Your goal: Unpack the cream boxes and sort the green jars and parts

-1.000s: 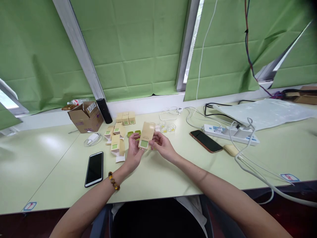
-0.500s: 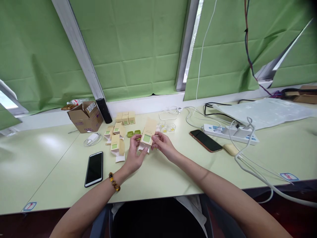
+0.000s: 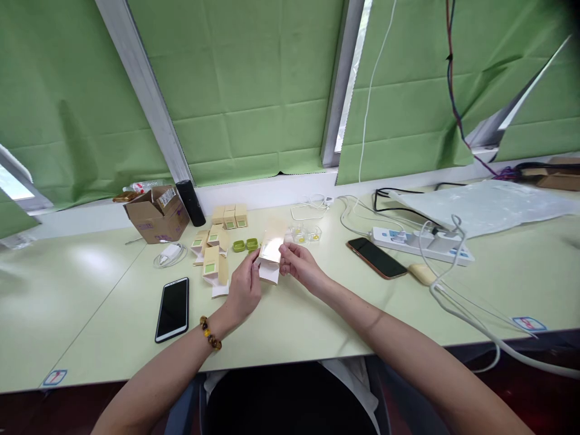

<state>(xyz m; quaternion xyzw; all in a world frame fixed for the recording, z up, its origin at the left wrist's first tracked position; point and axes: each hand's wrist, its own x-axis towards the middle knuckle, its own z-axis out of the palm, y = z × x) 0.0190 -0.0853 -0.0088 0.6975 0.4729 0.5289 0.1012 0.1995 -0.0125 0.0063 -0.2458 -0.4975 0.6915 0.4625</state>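
Note:
Between both hands is a small cardboard box (image 3: 272, 249), its front catching glare and a white flap hanging at its lower end. My left hand (image 3: 246, 284) pinches its left side, and my right hand (image 3: 301, 264) grips its right edge. Just behind my left fingers sit small green containers (image 3: 244, 244). To the left lie several opened cardboard boxes (image 3: 211, 261) with green labels and loose flaps. A row of closed small boxes (image 3: 230, 215) stands behind them. Clear containers with yellow bits (image 3: 312, 234) are right of the held box.
A phone (image 3: 173, 309) lies at left, another phone (image 3: 376, 257) at right beside a white power strip (image 3: 421, 243) and cables. Back left are a carton (image 3: 157, 215), a black cylinder (image 3: 190, 203) and a charger (image 3: 170, 254). A translucent plastic sheet (image 3: 493, 205) covers the back right.
The held box has been tilted, so its green label no longer shows and the white flap is more visible. My left fingers have drawn closer together on its side.

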